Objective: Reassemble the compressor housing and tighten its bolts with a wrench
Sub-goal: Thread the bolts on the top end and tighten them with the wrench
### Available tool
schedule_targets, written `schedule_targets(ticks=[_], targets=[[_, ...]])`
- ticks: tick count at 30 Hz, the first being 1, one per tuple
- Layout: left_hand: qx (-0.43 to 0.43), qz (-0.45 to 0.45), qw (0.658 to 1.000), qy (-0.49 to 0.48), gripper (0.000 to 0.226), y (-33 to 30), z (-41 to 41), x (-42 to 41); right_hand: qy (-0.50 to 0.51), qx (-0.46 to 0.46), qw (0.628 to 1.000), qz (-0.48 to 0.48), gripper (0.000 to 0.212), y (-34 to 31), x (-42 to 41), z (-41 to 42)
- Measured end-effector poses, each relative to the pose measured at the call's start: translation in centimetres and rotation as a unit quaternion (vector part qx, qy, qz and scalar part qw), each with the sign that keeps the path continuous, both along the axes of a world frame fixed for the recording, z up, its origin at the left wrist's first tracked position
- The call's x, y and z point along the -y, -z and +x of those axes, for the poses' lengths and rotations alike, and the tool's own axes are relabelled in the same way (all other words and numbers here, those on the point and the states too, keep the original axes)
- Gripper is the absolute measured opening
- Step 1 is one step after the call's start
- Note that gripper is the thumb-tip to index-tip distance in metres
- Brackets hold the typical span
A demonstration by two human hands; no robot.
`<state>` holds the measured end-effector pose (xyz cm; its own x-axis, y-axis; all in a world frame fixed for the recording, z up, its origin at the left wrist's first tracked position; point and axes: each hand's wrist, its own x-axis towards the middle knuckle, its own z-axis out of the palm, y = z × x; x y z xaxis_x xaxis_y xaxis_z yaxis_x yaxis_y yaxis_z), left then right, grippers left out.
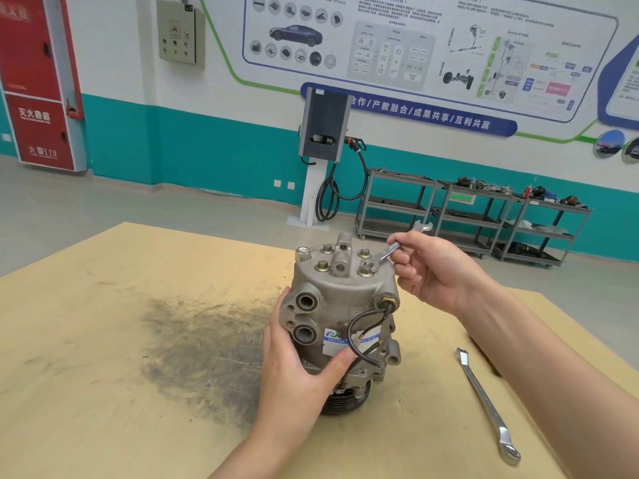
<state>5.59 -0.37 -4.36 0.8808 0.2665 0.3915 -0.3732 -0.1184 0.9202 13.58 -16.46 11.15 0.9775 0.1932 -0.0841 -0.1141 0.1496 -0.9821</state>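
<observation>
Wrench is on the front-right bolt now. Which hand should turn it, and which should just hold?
Right. The right hand already grips the wrench, whose jaw sits on the front-right bolt. The left hand wraps the compressor body, well placed to brace it upright.

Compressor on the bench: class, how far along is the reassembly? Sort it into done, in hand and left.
Done: the end cover sits on the compressor, four bolts in place. In hand: the right hand holds an open-end wrench on the near-right bolt; the left hand steadies the body. Left: the other three bolts' tightness cannot be judged.
</observation>
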Motion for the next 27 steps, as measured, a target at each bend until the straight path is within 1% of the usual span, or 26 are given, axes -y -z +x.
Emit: schedule_targets(ticks=[2,4,7,9,11,18,20,23,25,27], targets=[[-0.001,-0.004,1.0,0.004,0.107,0.0,0.0,-0.1,-0.01,0.0,1.0,-0.001,0.021,-0.2,0.1,0.1],[0.0,-0.005,1.0,0.009,0.108,0.0,0.0,-0.1,-0.006,0.006,1.0,0.025,0.019,0.0,0.2,-0.2],[0.005,-0.006,1.0,0.011,0.112,-0.1,0.1,-0.1,0.014,0.061,0.995,0.084,0.016,1.2,0.6,-1.1],[0.013,-0.002,1.0,0.0,0.117,-0.2,0.1,-0.1,0.008,0.108,0.986,0.124,0.019,2.1,0.8,-1.9],[0.017,-0.001,1.0,-0.007,0.119,-0.3,0.0,-0.2,-0.005,0.133,0.979,0.155,0.021,2.8,0.8,-2.6],[0.029,0.0,1.0,-0.001,0.112,-0.1,0.0,-0.3,0.034,0.178,0.961,0.207,0.016,5.4,-0.3,-3.0],[0.027,-0.002,1.0,-0.001,0.11,0.0,0.1,-0.3,0.032,0.179,0.96,0.213,0.017,5.6,-0.3,-3.0],[0.022,-0.01,1.0,0.005,0.109,0.1,0.1,-0.4,0.024,0.147,0.969,0.199,0.023,5.1,-0.2,-2.6],[0.024,-0.01,1.0,0.007,0.11,0.0,0.1,-0.4,0.015,0.119,0.98,0.159,0.027,4.3,0.0,-2.2],[0.027,-0.005,1.0,0.008,0.11,-0.1,0.1,-0.3,0.009,0.099,0.99,0.101,0.029,3.4,0.0,-1.7]])
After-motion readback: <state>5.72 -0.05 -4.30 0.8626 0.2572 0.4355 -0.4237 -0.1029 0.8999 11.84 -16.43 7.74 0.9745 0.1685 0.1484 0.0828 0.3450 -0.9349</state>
